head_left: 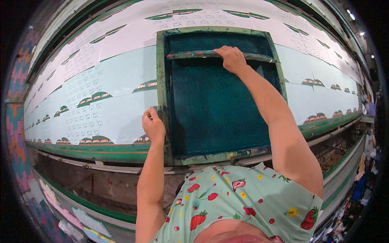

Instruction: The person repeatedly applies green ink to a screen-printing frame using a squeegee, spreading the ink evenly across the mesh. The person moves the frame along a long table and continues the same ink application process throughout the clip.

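A large screen printing frame (161,73) lies over the printing table, its worn rim stained green. Dark teal mesh (219,109) fills the inside. Across the far part of the mesh stretches a long squeegee (190,54), reaching nearly from one side rim to the other. My right hand (233,59) is closed over the squeegee near its middle, arm stretched forward. At the frame's left rim, my left hand (154,126) is closed with the fingertips against the edge; exactly how they grip it is partly hidden.
Pale sheets (121,79) with small prints and green arched patches cover the table on both sides of the frame. A green table edge (89,150) and a rail run along the near side, with a trough below. Pastel sheets (91,222) lie at lower left.
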### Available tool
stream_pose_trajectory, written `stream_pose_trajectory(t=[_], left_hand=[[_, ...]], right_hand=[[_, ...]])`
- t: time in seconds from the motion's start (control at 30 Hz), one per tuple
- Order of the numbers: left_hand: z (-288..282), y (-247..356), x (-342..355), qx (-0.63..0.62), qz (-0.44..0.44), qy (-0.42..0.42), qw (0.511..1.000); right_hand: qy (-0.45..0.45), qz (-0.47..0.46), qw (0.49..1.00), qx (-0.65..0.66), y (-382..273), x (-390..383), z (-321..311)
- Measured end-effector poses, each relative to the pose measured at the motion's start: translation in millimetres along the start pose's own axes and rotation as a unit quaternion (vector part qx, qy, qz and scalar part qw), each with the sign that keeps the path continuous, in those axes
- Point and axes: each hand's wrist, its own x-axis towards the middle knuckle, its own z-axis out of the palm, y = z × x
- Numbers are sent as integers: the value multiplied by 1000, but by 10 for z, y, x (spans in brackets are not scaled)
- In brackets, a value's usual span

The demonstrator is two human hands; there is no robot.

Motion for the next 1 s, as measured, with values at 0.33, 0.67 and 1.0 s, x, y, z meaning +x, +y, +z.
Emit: stream_pose_trajectory(t=[0.33,0.67,1.0], left_hand=[[47,34,-45,29,5,60,998],[21,41,-62,50,18,52,997],[17,-30,-27,51,28,46,997]], right_hand=[[-37,16,999,27,515,797,135],[31,4,999,32,664,741,241],[-190,19,982,-11,709,1016,-54]])
